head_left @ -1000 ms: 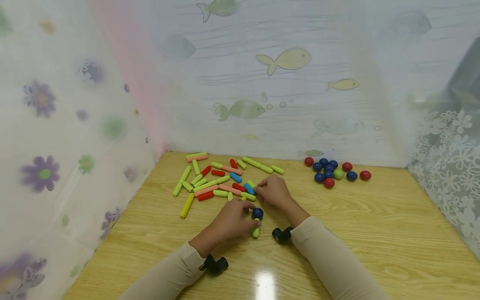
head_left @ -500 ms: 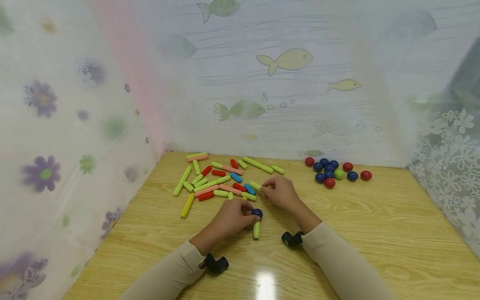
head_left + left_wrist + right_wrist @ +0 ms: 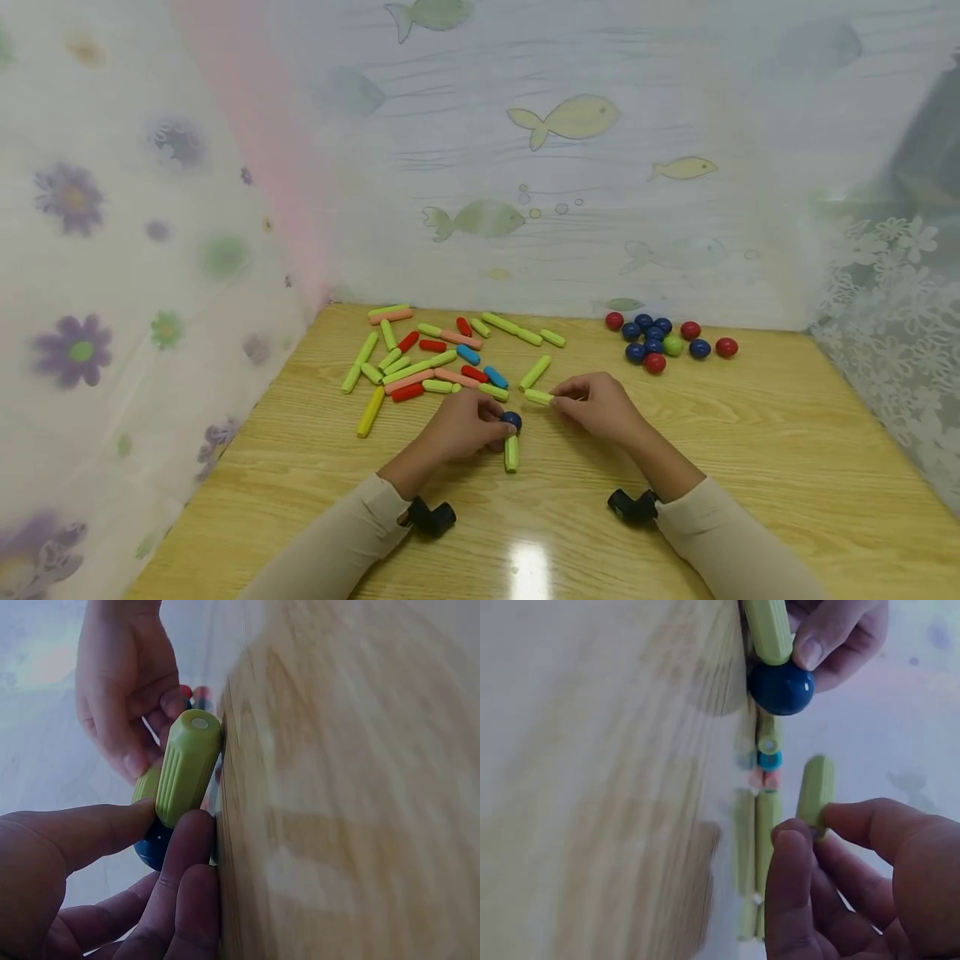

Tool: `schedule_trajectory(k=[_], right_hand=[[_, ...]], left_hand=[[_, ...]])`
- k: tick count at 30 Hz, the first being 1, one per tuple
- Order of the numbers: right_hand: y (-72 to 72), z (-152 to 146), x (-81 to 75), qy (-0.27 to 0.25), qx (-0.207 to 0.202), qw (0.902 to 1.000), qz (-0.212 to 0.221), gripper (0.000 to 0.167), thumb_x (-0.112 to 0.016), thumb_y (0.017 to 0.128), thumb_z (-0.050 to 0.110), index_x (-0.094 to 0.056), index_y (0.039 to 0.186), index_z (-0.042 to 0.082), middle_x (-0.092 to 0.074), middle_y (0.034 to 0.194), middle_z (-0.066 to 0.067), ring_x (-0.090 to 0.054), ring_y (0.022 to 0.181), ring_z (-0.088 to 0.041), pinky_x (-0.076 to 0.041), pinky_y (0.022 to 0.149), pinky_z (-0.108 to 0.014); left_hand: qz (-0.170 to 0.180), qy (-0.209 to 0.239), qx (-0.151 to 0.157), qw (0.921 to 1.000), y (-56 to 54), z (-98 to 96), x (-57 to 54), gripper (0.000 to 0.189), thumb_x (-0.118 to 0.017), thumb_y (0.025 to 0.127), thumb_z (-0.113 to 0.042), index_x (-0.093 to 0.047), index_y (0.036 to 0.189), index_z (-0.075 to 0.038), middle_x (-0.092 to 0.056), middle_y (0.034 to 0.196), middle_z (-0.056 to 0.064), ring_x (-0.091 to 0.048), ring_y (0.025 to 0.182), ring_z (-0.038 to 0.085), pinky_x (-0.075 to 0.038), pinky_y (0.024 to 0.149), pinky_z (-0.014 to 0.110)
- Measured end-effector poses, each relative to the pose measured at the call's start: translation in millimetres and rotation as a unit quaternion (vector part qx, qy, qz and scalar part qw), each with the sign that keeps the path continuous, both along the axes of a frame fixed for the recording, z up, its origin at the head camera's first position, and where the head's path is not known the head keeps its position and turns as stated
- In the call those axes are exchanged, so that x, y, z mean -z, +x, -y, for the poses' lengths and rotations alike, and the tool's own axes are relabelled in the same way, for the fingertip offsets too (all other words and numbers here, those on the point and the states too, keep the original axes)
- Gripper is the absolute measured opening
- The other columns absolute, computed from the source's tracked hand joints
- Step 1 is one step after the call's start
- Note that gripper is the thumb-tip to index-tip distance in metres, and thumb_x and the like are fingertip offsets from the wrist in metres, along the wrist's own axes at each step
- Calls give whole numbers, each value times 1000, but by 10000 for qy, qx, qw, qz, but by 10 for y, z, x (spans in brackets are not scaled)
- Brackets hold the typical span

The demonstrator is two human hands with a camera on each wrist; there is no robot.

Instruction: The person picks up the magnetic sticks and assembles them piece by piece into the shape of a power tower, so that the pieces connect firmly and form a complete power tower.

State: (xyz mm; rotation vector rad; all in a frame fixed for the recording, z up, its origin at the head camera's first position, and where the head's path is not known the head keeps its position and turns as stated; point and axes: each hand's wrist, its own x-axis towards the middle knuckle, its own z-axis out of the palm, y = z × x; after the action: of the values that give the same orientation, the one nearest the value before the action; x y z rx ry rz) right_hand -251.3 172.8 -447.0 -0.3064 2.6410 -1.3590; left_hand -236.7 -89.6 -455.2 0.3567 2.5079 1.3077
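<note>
To join these pieces well, I'd hold the blue ball (image 3: 512, 421) steady and aim the loose green stick (image 3: 538, 398) at it end-on; the left hand (image 3: 468, 427) pinches the ball, thumb against fingers (a second green stick (image 3: 512, 456) touches it, pointing toward the person); the right hand (image 3: 606, 410) pinches the loose stick's right end, near the ball but apart.

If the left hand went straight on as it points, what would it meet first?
Probably the right hand or the lime stick it pinches, both ahead of the left hand in the head view; relative height is unclear.
</note>
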Motion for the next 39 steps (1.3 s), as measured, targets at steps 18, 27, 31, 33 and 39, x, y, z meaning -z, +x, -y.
schedule_trajectory(k=[18, 27, 31, 33, 39], right_hand=[[149, -201, 93, -384, -555, 9969, 416, 22, -72, 99, 22, -79, 113, 7, -78, 99, -6, -73, 83, -19, -63, 69, -33], [145, -200, 132, -488, -635, 9961, 383, 23, -72, 99, 21, -79, 115, 6, -78, 101, -7, -74, 85, -19, -63, 70, -33], [138, -218, 132, -564, -664, 9952, 454, 28, -71, 100, 23, -77, 120, 5, -77, 107, -10, -74, 88, -20, -63, 72, -35], [122, -246, 121, -599, -593, 9952, 502, 31, -71, 100, 24, -75, 123, 4, -75, 111, -11, -74, 89, -21, -63, 73, -35], [7, -475, 75, -574, 156, 9978, 295, 31, -69, 101, 22, -73, 124, 1, -71, 107, -16, -70, 82, -21, -63, 71, -34]], left_hand=[[252, 431, -16, 9988, -4, -120, -27, 38, -83, 90, -29, -71, 115, -4, -74, 93, 4, -76, 74, 17, -63, 68, 33], [221, 402, 47, 9989, -7, -111, -14, 39, -83, 90, -29, -72, 117, -5, -75, 92, 3, -75, 75, 17, -62, 68, 33], [199, 350, 204, 9990, -26, -97, 2, 45, -81, 92, -29, -69, 130, -9, -74, 94, 2, -75, 75, 17, -62, 68, 33], [225, 381, 271, 9987, -36, -88, 6, 44, -80, 92, -28, -70, 131, -12, -73, 95, 3, -75, 76, 17, -62, 69, 34], [326, 472, 359, 9977, -51, -63, 5, 34, -80, 93, -28, -73, 124, -15, -73, 94, 4, -75, 78, 18, -63, 70, 34]])
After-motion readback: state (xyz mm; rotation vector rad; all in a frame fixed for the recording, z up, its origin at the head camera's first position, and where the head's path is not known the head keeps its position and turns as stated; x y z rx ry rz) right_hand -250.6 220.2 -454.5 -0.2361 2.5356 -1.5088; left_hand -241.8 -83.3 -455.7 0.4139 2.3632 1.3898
